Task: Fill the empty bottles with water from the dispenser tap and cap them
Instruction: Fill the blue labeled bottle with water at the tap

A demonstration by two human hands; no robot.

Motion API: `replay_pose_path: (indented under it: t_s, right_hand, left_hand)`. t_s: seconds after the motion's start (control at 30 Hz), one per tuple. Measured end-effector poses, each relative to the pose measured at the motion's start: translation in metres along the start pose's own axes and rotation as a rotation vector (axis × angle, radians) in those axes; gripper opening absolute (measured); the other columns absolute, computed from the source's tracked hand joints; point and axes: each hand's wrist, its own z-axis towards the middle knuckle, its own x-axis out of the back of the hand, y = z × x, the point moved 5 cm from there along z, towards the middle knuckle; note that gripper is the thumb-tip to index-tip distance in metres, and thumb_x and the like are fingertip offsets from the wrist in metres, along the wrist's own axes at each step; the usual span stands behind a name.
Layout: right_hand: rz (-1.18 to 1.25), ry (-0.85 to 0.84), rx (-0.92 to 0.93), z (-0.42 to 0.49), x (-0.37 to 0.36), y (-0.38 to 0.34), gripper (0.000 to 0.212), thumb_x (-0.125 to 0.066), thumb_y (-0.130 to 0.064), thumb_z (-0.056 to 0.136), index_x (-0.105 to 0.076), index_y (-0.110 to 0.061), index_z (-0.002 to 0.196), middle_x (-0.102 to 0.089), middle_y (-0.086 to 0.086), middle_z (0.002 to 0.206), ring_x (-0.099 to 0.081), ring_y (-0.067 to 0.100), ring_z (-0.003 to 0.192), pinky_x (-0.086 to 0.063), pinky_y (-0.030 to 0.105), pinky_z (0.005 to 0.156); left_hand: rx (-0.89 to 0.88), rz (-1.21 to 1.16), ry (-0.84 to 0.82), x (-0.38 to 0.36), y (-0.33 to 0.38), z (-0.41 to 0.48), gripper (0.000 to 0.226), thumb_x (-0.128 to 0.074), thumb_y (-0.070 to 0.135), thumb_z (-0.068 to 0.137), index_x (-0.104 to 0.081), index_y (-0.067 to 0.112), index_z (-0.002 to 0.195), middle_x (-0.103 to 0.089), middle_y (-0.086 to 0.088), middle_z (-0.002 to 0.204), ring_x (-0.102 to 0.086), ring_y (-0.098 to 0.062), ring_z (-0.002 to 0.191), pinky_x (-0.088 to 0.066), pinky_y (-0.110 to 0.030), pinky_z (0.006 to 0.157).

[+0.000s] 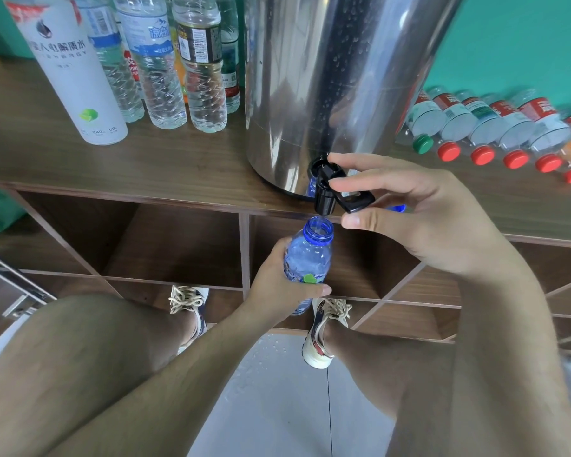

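Observation:
A steel water dispenser (327,77) stands on the wooden shelf top (178,163), its black tap (327,189) jutting over the front edge. My left hand (277,291) grips a small blue-tinted bottle (309,255), uncapped, with its open mouth right under the spout. My right hand (419,212) pinches the tap's black lever (356,201) between forefinger and thumb. A blue cap (397,208) peeks out behind my right hand on the shelf top.
Several upright capped bottles (165,61) and a tall white can (70,67) stand left of the dispenser. Several bottles with red caps and one green (482,127) lie in a row at the right. Open cubbies (178,245) lie below; water drops dot the floor tiles (277,354).

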Motion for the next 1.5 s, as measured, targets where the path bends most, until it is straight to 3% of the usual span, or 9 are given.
replay_pose_path:
  t_s: [0.13,0.37,0.57,0.73,0.93,1.2,1.4,1.5]
  right_hand:
    - [0.004,0.003,0.004,0.0001,0.0,-0.0009,0.034,-0.082,-0.016,0.081,-0.078,-0.028,0.112,-0.066,-0.022,0.137,-0.064,0.032,0.117,-0.053,0.031,0.092]
    - [0.014,-0.001,0.009,0.0,-0.0002,-0.0002,0.035,-0.083,-0.011,0.082,-0.077,-0.029,0.111,-0.066,-0.021,0.137,-0.064,0.031,0.12,-0.054,0.028,0.091]
    - [0.017,0.0,0.008,0.0003,-0.0008,-0.0003,0.035,-0.083,-0.013,0.081,-0.077,-0.031,0.111,-0.066,-0.022,0.137,-0.065,0.026,0.122,-0.054,0.029,0.093]
    - [0.014,0.008,0.017,-0.0003,-0.0016,-0.0006,0.034,-0.08,-0.024,0.079,-0.077,-0.032,0.111,-0.067,-0.021,0.137,-0.062,0.032,0.124,-0.054,0.043,0.097]
    - [0.024,0.011,0.0,-0.0001,-0.0008,0.0004,0.034,-0.082,-0.02,0.079,-0.078,-0.031,0.111,-0.067,-0.022,0.136,-0.061,0.034,0.125,-0.052,0.044,0.102]
    - [0.029,0.012,0.006,0.0003,-0.0018,0.0009,0.034,-0.082,-0.017,0.08,-0.077,-0.031,0.111,-0.067,-0.02,0.136,-0.062,0.026,0.127,-0.052,0.044,0.102]
    - [0.03,0.02,0.017,0.0001,-0.0013,0.0001,0.034,-0.081,-0.024,0.078,-0.077,-0.031,0.112,-0.067,-0.02,0.136,-0.063,0.03,0.126,-0.052,0.047,0.103]
    - [0.033,0.026,0.012,0.0004,-0.0014,0.0017,0.034,-0.081,-0.024,0.079,-0.077,-0.032,0.111,-0.067,-0.02,0.136,-0.062,0.036,0.124,-0.051,0.05,0.104]
  left_hand:
    - [0.002,-0.016,0.005,0.0005,0.0,0.0006,0.079,-0.095,0.014,0.069,-0.046,0.038,0.126,-0.063,0.019,0.115,-0.062,0.011,0.101,-0.053,-0.009,0.077]
    - [-0.006,-0.014,0.014,-0.0006,0.0008,0.002,0.081,-0.095,0.014,0.069,-0.046,0.037,0.129,-0.064,0.017,0.117,-0.064,0.0,0.106,-0.055,-0.012,0.085]
    - [-0.007,-0.044,0.027,-0.0003,0.0007,0.0019,0.077,-0.094,0.007,0.068,-0.047,0.039,0.119,-0.064,0.019,0.112,-0.062,0.017,0.096,-0.051,-0.007,0.075]
    - [-0.006,-0.036,0.025,-0.0002,-0.0002,0.0014,0.079,-0.094,0.009,0.068,-0.046,0.039,0.123,-0.063,0.019,0.113,-0.061,0.018,0.096,-0.051,-0.006,0.075]
    - [-0.009,-0.023,0.027,-0.0006,-0.0009,0.0019,0.079,-0.094,0.009,0.069,-0.046,0.036,0.125,-0.062,0.021,0.112,-0.059,0.021,0.095,-0.049,-0.005,0.072]
    - [0.003,-0.03,0.029,-0.0003,-0.0012,0.0025,0.08,-0.094,0.011,0.069,-0.045,0.036,0.127,-0.062,0.02,0.113,-0.06,0.018,0.097,-0.052,-0.008,0.076]
    - [-0.002,-0.027,0.03,0.0,0.0003,0.0018,0.08,-0.094,0.011,0.069,-0.045,0.036,0.128,-0.062,0.02,0.115,-0.063,0.003,0.102,-0.053,-0.009,0.08]
    - [-0.001,-0.031,0.03,-0.0001,0.0008,0.0012,0.08,-0.094,0.011,0.069,-0.045,0.037,0.127,-0.062,0.02,0.114,-0.063,0.011,0.1,-0.053,-0.008,0.078]
